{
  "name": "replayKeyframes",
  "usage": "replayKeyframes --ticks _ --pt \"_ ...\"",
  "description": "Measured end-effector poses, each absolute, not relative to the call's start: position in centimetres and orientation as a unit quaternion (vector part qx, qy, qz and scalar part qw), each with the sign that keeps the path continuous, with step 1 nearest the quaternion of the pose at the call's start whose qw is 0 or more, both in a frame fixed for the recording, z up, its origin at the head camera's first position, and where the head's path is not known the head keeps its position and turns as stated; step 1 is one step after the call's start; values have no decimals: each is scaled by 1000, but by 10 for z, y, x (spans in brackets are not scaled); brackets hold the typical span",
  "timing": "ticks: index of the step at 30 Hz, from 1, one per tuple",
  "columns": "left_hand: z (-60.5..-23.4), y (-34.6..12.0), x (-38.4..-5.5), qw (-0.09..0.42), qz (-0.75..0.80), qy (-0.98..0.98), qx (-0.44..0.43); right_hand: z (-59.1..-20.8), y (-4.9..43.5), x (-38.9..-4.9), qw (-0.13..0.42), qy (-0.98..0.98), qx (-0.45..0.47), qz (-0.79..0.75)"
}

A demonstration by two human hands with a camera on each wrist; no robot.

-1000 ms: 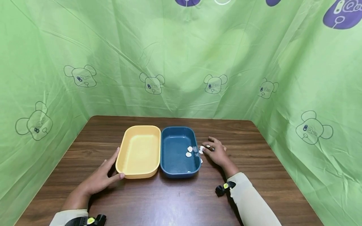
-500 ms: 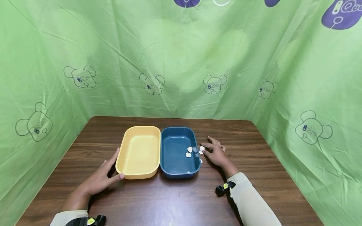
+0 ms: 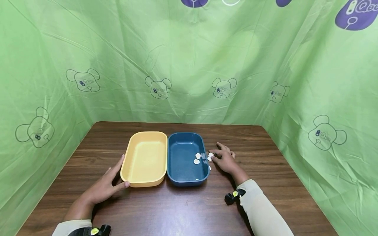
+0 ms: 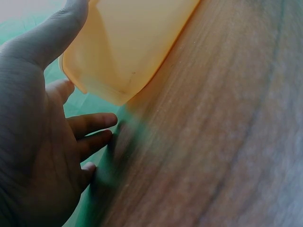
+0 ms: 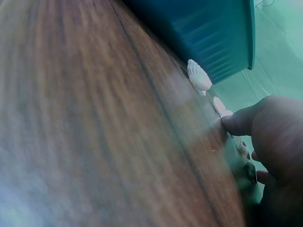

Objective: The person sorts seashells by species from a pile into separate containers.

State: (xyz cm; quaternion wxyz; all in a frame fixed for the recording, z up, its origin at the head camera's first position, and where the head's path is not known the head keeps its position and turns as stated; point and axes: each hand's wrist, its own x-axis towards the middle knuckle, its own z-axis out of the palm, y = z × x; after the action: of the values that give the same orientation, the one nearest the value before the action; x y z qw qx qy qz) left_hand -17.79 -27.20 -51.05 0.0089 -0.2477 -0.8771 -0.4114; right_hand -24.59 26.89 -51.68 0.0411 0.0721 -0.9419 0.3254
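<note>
White shells (image 3: 210, 155) sit right at the thumb tip of the right hand (image 3: 226, 161) (pinched or just touched? can't tell), while the left hand (image 3: 104, 186), fingers straight and unclenched, rests thumb and forefinger against the yellow tub (image 3: 144, 160)!

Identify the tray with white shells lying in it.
The blue tray, nearer the right hand: white shells lie on its floor, whereas the yellow tray shows none.

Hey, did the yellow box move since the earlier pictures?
No. In the head view, the yellow box sits just where it did, judged by the far edge of the table.
</note>
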Motion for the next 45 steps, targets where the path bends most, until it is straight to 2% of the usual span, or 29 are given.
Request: replayKeyframes --ticks 7,21,38,45 --pt "-512 -273 -178 11 -413 -876 -249 -519 270 -247 55 -939 76 331" --pt "-512 -272 -178 14 -412 -876 -251 -518 271 -248 43 -936 59 345" --pt "-511 -272 -178 14 -412 -877 -247 -517 272 -249 79 -921 36 380" --pt "-512 -272 -178 13 -414 -876 -247 -516 272 -249 78 -908 21 411"
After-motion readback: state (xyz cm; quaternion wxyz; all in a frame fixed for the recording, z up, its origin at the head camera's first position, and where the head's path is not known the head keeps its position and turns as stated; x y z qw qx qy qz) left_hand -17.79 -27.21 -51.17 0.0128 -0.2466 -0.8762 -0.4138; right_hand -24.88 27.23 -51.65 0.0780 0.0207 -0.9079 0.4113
